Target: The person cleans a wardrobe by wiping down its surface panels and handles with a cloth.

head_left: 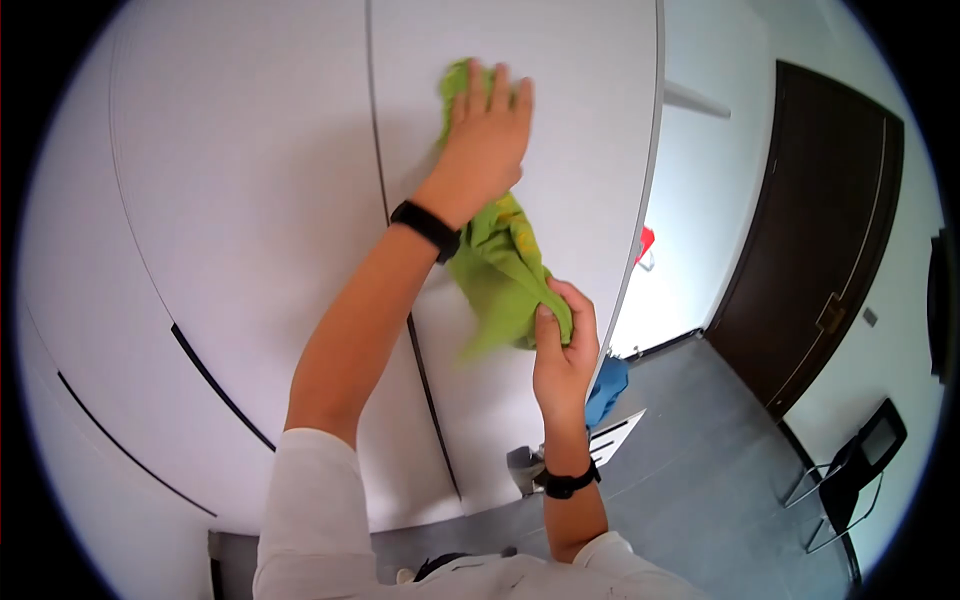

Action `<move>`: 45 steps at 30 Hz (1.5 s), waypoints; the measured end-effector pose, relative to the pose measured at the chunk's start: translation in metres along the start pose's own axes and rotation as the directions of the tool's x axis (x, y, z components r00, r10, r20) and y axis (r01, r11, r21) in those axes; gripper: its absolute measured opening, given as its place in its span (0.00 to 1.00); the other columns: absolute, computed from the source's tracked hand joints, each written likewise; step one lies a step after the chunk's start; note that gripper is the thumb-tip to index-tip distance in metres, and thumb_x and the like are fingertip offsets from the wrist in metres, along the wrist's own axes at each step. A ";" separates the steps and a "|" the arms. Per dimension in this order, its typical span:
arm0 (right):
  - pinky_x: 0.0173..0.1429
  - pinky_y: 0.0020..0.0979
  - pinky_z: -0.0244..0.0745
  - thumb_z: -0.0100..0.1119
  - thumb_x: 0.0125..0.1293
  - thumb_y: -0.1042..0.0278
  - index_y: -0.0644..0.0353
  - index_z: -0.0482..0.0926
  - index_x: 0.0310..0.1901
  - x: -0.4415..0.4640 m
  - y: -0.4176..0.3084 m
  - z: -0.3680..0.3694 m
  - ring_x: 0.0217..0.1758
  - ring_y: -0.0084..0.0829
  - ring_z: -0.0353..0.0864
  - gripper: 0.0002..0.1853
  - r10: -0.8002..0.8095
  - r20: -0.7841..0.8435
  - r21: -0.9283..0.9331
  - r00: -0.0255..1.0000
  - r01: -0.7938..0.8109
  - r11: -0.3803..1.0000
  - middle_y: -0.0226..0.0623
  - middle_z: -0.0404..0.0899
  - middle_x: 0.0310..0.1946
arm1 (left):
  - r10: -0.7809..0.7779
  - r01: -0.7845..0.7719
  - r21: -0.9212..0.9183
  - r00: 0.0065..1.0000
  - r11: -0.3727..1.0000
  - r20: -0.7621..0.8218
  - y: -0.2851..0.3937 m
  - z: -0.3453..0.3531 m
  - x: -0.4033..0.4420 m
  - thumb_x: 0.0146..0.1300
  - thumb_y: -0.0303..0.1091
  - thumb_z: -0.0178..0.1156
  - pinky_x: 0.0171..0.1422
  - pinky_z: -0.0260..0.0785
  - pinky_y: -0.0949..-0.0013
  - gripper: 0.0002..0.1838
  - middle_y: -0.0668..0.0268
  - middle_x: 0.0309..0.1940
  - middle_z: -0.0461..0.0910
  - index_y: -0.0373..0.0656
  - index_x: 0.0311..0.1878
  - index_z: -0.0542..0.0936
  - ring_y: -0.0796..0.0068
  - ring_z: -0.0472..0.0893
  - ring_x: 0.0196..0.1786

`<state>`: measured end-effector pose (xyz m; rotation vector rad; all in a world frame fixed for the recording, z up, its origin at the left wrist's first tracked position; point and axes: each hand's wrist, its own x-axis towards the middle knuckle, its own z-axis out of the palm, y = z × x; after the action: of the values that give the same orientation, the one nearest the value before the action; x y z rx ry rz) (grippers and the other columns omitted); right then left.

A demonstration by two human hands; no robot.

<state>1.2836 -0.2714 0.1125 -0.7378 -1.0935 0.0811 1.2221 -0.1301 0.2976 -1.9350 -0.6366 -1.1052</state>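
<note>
A bright green cloth [495,275] with a patch of yellow marking lies partly against a white cabinet door [570,130]. My left hand [490,140] lies flat over the cloth's upper end, fingers stretched upward and slightly spread, pressing it to the door. Lower down, my right hand [565,350] pinches the cloth's bunched lower right part between thumb and fingers. A loose lower flap of the cloth is blurred and hangs to the left of my right hand. The cloth under my left palm is hidden.
Dark vertical door gaps and black handle strips [222,385] mark the cabinet to the left. To the right are a dark brown door [800,220], a black chair [862,460] and grey floor [690,480]. A blue item [607,388] sits low beyond the cabinet's edge.
</note>
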 end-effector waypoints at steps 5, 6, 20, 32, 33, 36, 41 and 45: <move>0.58 0.28 0.70 0.51 0.69 0.77 0.62 0.73 0.56 0.016 0.034 -0.054 0.53 0.29 0.76 0.15 0.085 -0.032 0.014 0.996 -0.085 0.996 0.42 0.77 0.50 | 0.298 -0.260 -0.268 0.948 0.928 0.113 0.075 0.073 0.062 0.48 0.22 0.53 0.75 0.53 0.51 0.38 0.38 0.71 0.54 0.26 0.67 0.61 0.43 0.51 0.76; 0.58 0.22 0.67 0.51 0.69 0.78 0.63 0.72 0.56 0.018 0.032 -0.064 0.53 0.21 0.73 0.14 0.135 0.003 -0.005 0.991 -0.135 0.991 0.33 0.75 0.50 | 0.312 -0.274 -0.281 0.945 0.920 0.100 0.091 0.087 0.067 0.48 0.22 0.53 0.75 0.53 0.51 0.38 0.38 0.71 0.54 0.26 0.67 0.61 0.43 0.51 0.76; 0.60 0.27 0.68 0.50 0.67 0.79 0.64 0.70 0.58 0.055 0.019 -0.158 0.55 0.28 0.74 0.18 0.157 0.032 -0.036 0.987 -0.156 0.987 0.40 0.73 0.53 | 0.283 -0.236 -0.232 0.938 0.944 0.200 0.131 0.121 0.128 0.53 0.33 0.56 0.74 0.55 0.57 0.37 0.50 0.73 0.56 0.35 0.69 0.63 0.60 0.53 0.77; 0.48 0.22 0.72 0.50 0.69 0.78 0.63 0.73 0.56 0.022 -0.015 -0.043 0.43 0.21 0.75 0.14 0.070 0.331 0.156 0.941 -0.128 0.979 0.34 0.76 0.46 | -0.025 0.045 0.255 0.996 0.966 -0.082 -0.044 -0.024 0.031 0.56 0.49 0.56 0.71 0.57 0.47 0.40 0.52 0.74 0.54 0.36 0.69 0.61 0.57 0.54 0.76; 0.50 0.24 0.72 0.50 0.69 0.78 0.63 0.74 0.56 0.017 -0.023 -0.030 0.44 0.23 0.76 0.14 0.118 0.402 0.183 0.908 -0.206 0.961 0.36 0.77 0.46 | -0.027 0.045 0.288 0.997 0.957 -0.067 -0.058 -0.039 0.016 0.56 0.49 0.56 0.71 0.57 0.47 0.40 0.52 0.74 0.54 0.36 0.69 0.61 0.57 0.54 0.76; 0.50 0.24 0.73 0.51 0.68 0.78 0.63 0.74 0.55 0.005 -0.029 0.011 0.45 0.24 0.77 0.15 0.039 0.485 0.205 0.874 -0.157 0.966 0.38 0.78 0.47 | -0.168 0.158 0.288 0.986 0.945 0.012 -0.104 -0.075 -0.025 0.56 0.48 0.55 0.71 0.55 0.44 0.41 0.51 0.75 0.51 0.36 0.71 0.58 0.55 0.52 0.77; 0.54 0.26 0.72 0.51 0.68 0.77 0.63 0.74 0.55 -0.030 -0.045 0.080 0.48 0.26 0.76 0.15 0.066 0.624 0.254 0.779 -0.282 0.925 0.39 0.77 0.49 | -0.427 0.320 0.469 0.893 0.823 0.141 -0.176 -0.132 -0.092 0.56 0.43 0.55 0.72 0.53 0.41 0.44 0.54 0.77 0.44 0.36 0.74 0.51 0.57 0.45 0.79; 0.52 0.26 0.74 0.52 0.66 0.79 0.62 0.74 0.55 -0.055 -0.059 0.139 0.47 0.26 0.78 0.16 0.006 0.654 0.264 0.756 -0.236 0.935 0.40 0.78 0.47 | -0.499 0.400 0.450 0.858 0.798 0.121 -0.230 -0.163 -0.143 0.56 0.38 0.55 0.73 0.51 0.40 0.44 0.53 0.77 0.44 0.36 0.74 0.50 0.57 0.44 0.79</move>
<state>1.1252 -0.2684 0.1390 -0.4714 -1.6404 0.6680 0.9063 -0.1439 0.3124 -1.5844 -1.4096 -0.9208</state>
